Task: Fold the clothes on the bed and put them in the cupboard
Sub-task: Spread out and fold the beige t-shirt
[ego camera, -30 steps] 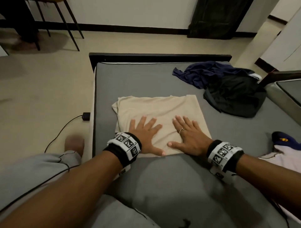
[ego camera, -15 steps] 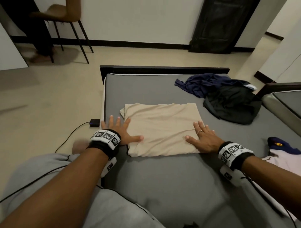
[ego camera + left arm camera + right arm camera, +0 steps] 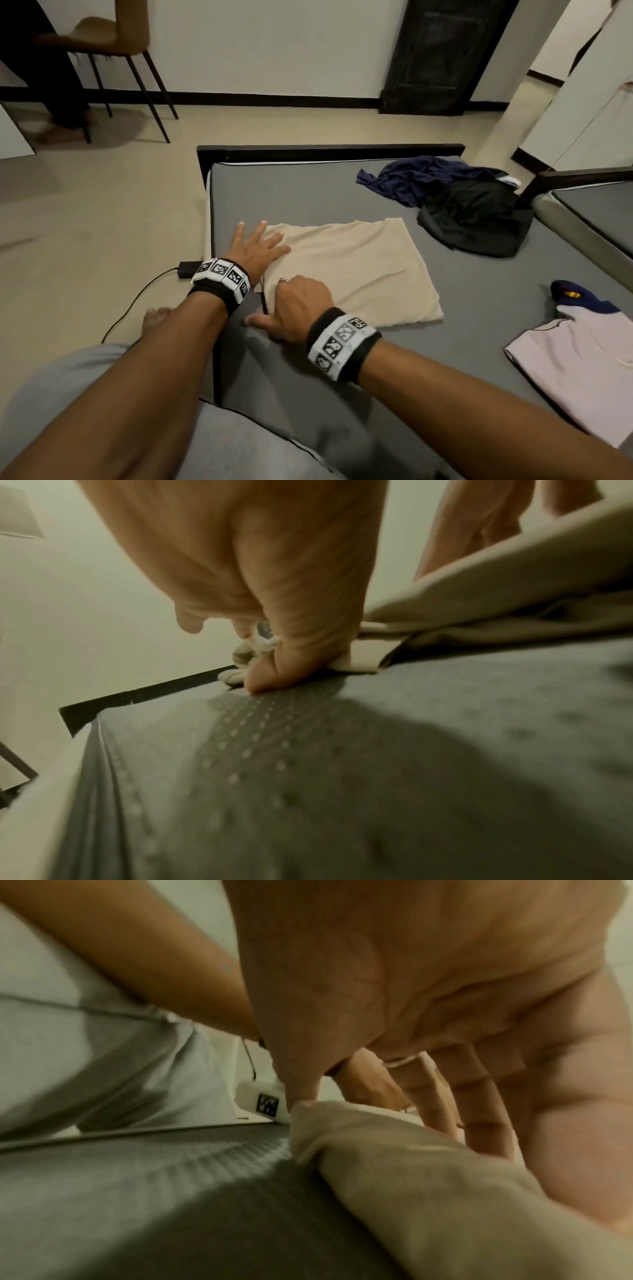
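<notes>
A beige garment (image 3: 356, 274), folded into a rectangle, lies on the grey bed (image 3: 308, 192). My left hand (image 3: 255, 245) rests flat on its far left corner with the fingers spread. In the left wrist view the thumb (image 3: 270, 674) presses down at the cloth's edge (image 3: 363, 661). At the near left corner my right hand (image 3: 294, 308) has its fingers curled over the garment's edge and its thumb out on the mattress. The right wrist view shows the beige fold (image 3: 411, 1177) raised between thumb and fingers (image 3: 438, 1096).
A dark blue garment (image 3: 411, 178) and a black one (image 3: 476, 219) lie crumpled at the bed's far right. A folded pale pink garment (image 3: 582, 370) and a navy item (image 3: 568, 294) sit at the right. A charger (image 3: 188, 269) with its cable lies on the floor, a chair (image 3: 113, 37) beyond.
My right hand has crossed from the garment's right edge to its near left corner and curled onto it. My left hand has slid further up the left edge.
</notes>
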A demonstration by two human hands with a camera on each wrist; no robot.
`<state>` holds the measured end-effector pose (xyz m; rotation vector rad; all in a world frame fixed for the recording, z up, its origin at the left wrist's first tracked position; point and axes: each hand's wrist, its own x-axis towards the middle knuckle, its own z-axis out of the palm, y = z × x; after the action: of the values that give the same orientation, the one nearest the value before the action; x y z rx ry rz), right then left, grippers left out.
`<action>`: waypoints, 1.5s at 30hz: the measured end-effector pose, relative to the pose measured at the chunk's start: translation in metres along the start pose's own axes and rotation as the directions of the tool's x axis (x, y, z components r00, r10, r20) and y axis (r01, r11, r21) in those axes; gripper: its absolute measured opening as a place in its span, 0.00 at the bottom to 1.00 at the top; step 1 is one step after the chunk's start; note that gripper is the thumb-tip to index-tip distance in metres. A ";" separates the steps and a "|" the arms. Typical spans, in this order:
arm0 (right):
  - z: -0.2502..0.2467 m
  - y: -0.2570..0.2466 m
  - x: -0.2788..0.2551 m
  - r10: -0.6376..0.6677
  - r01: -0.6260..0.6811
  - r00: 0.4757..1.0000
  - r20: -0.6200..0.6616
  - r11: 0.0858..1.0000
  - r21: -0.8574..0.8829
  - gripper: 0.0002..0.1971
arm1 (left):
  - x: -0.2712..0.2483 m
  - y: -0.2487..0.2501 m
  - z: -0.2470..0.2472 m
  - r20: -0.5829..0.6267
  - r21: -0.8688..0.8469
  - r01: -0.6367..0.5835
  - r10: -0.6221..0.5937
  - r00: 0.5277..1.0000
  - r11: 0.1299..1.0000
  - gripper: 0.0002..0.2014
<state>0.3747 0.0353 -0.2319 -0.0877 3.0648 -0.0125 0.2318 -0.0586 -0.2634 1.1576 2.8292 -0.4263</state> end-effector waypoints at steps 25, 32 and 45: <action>-0.009 0.053 -0.063 -0.032 0.040 0.998 0.059 0.991 -0.126 0.04 | -0.053 0.037 -0.032 -0.070 0.188 -0.348 0.366 0.928 0.918 0.19; -0.011 0.106 -0.124 0.018 -0.019 0.987 0.157 1.000 0.004 0.08 | -0.091 0.096 -0.061 0.030 -0.198 -0.345 0.358 0.933 0.917 0.12; -0.009 0.170 -0.175 -0.061 -0.115 0.948 0.314 0.850 0.514 0.11 | -0.090 0.131 -0.064 0.260 -0.652 -0.165 0.422 0.868 0.740 0.11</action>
<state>0.5383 0.2156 -0.2118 -0.0086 2.6217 -0.7588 0.3906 -0.0131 -0.2190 1.1719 2.1059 0.2574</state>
